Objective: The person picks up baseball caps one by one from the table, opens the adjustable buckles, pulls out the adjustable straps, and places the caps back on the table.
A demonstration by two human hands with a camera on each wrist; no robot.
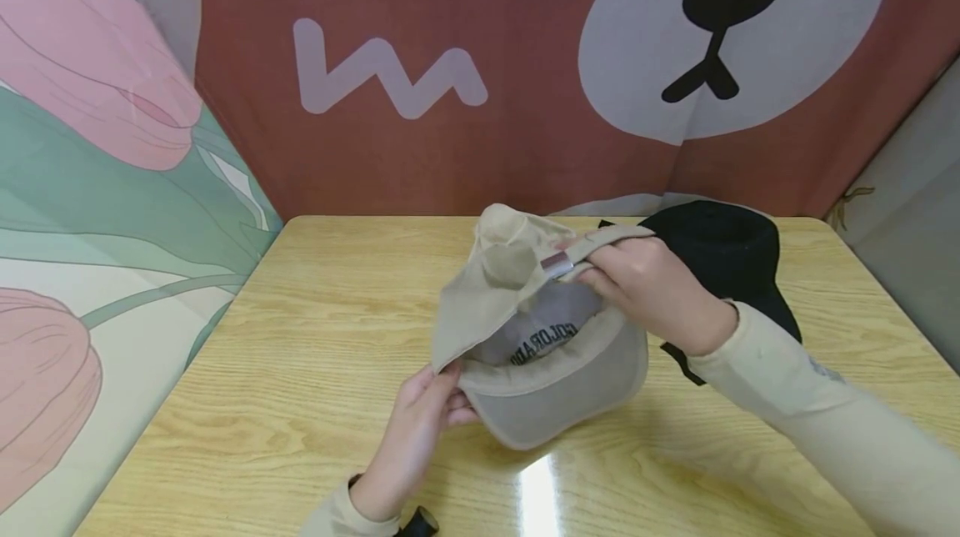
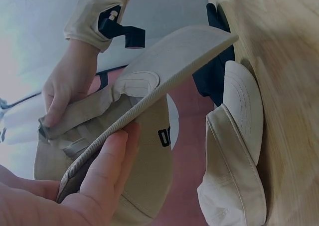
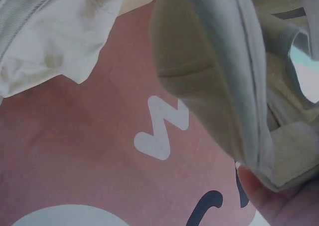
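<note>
Held in the air above the table is a beige baseball cap (image 1: 570, 395), its inside turned toward me and dark mirrored lettering showing through. My left hand (image 1: 416, 429) pinches the left edge of the brim, thumb on one face and fingers on the other, as the left wrist view also shows. At the back of the cap, my right hand (image 1: 645, 283) grips the adjuster strap beside its metal buckle (image 1: 557, 265). In the right wrist view the cap's crown (image 3: 199, 76) hangs beside the fingers (image 3: 259, 188), which are partly cut off.
A second, cream cap (image 1: 498, 224) lies on the wooden table (image 1: 300, 337) behind the held one; the left wrist view shows its brim (image 2: 244, 106). To the right sits a black hat (image 1: 720, 262), partly behind my right hand. A printed cloth (image 1: 450, 162) hangs at the table's back.
</note>
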